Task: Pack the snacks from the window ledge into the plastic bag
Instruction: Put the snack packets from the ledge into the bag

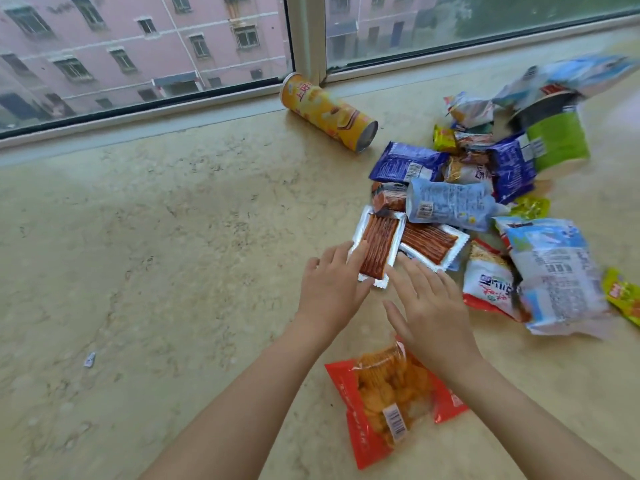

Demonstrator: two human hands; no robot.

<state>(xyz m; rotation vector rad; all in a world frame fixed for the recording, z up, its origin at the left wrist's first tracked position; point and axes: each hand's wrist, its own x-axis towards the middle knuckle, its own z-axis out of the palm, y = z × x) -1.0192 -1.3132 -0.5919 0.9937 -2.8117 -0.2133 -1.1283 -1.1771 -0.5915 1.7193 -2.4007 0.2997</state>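
Silver-edged packet (pixel 378 249) lies under the left hand's (pixel 330 289) straight fingertips; right hand (pixel 429 311) hovers spread.

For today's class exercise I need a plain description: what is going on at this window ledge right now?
A person is reaching with both hands toward a heap of snacks on the stone window ledge. The left hand lies with straight fingers on a silver pack of red strips; the right hand hovers open beside it. A red bag of crisps lies under the forearms, and a yellow tube lies on its side by the window. No plastic bag is in view.
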